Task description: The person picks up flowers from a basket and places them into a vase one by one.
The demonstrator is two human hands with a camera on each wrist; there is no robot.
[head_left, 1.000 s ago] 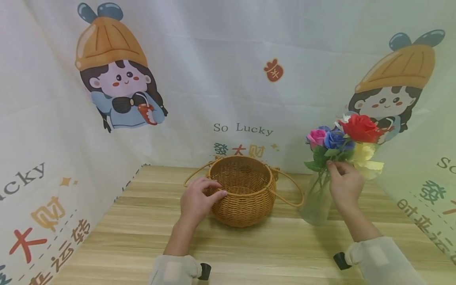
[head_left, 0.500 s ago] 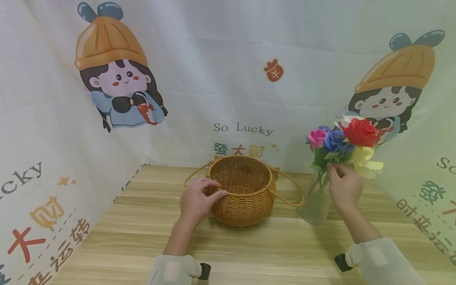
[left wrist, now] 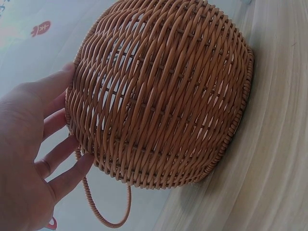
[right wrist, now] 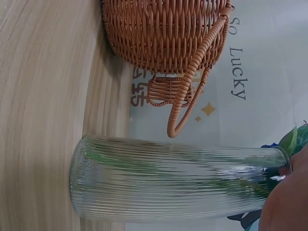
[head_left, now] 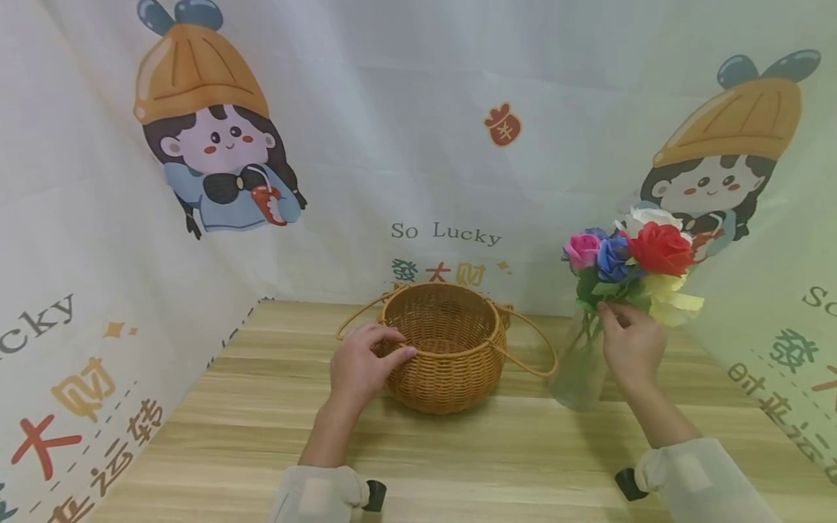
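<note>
A round wicker basket (head_left: 445, 388) stands upright on the table, its two thin handles folded out to the sides. At its left front rim my left hand (head_left: 362, 367) grips the edge, thumb and fingers meeting the rim in the left wrist view too. To the right stands a clear ribbed glass vase (right wrist: 178, 180) with artificial roses in it: a red rose (head_left: 662, 249), a white rose (head_left: 650, 218), a pink one, a blue one and a yellow flower (head_left: 676, 305). My right hand (head_left: 633, 345) pinches a flower stem at the vase mouth, just below the green leaves.
The wood-grain table (head_left: 458, 465) meets a printed cloth backdrop (head_left: 418, 145) at the back and both sides. A small wicker piece (right wrist: 167, 90) shows behind the basket's right side. One basket handle (head_left: 532, 367) reaches close to the vase.
The red rose has lowered and shifted slightly left, and more of the white rose shows behind it. My right hand has moved down a little; the left hand keeps its hold on the basket.
</note>
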